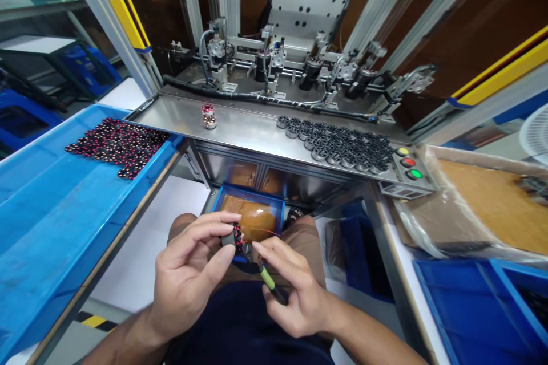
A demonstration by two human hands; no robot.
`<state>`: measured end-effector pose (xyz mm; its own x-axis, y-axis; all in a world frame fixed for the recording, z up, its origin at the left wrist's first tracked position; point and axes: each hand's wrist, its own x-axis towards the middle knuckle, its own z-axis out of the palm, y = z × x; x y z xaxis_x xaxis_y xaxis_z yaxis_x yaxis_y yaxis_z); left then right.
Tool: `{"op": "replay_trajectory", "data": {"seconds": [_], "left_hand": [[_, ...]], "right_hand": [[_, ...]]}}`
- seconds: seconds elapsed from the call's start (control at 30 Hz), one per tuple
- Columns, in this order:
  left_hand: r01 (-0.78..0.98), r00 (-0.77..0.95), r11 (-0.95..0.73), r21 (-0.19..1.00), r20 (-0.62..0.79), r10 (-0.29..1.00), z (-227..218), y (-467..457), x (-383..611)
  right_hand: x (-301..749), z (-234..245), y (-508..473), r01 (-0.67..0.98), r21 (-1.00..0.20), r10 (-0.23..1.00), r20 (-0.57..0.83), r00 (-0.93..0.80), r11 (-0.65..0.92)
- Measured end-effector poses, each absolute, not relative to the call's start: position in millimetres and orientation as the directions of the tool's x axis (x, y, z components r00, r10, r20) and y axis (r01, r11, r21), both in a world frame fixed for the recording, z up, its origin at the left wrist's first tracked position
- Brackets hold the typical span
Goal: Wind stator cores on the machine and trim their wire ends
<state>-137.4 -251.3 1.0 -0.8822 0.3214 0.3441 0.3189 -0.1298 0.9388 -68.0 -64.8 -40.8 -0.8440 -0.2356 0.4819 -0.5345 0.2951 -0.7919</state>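
Observation:
My left hand (188,271) is closed around a small black stator (231,238) wound with red and copper wire, its wound face turned to the right. In my right hand (295,288) are wire cutters (268,278) with green and black handles. Their jaws are up against the wound side of the stator; whether they bite on a wire is too small to tell. A thin red wire (265,231) runs from the stator toward the right. Below the hands, a blue bin (280,209) with a brown lining (250,211) stands between the knees.
A metal ledge (250,125) holds a short stack of wound stators (208,116) and many bare black cores (338,142). Several wound stators (124,142) lie in the left blue tray (51,228). Push buttons (409,162) sit at right, beside a plastic-lined box (454,211). Machine fixtures (308,71) stand behind.

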Motion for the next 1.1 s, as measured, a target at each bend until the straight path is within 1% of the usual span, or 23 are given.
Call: {"op": "replay_trajectory", "data": {"seconds": [0.2,0.5,0.63,0.83,1.1], "left_hand": [[0.368,-0.860,-0.086,0.926,0.374,0.346,0,-252,-139],[0.377,-0.855,-0.084,0.922,0.381,0.351,2,-253,-139],[0.391,-0.850,-0.065,0.918,0.387,0.358,2,-254,-139],[0.415,-0.839,-0.061,0.908,0.408,0.361,-1,-258,-135],[0.468,-0.810,-0.022,0.883,0.439,0.388,-3,-262,-132]], "right_hand": [[-69,-39,-63,-0.556,-0.774,-0.239,0.503,-0.830,0.303],[-68,-40,-64,-0.563,-0.772,-0.223,0.517,-0.826,0.295],[-67,-42,-62,-0.571,-0.750,-0.234,0.521,-0.821,0.334],[-65,-43,-61,-0.491,-0.801,-0.193,0.452,-0.871,0.342],[-68,-36,-68,-0.521,-0.800,-0.204,0.480,-0.853,0.296]]}}
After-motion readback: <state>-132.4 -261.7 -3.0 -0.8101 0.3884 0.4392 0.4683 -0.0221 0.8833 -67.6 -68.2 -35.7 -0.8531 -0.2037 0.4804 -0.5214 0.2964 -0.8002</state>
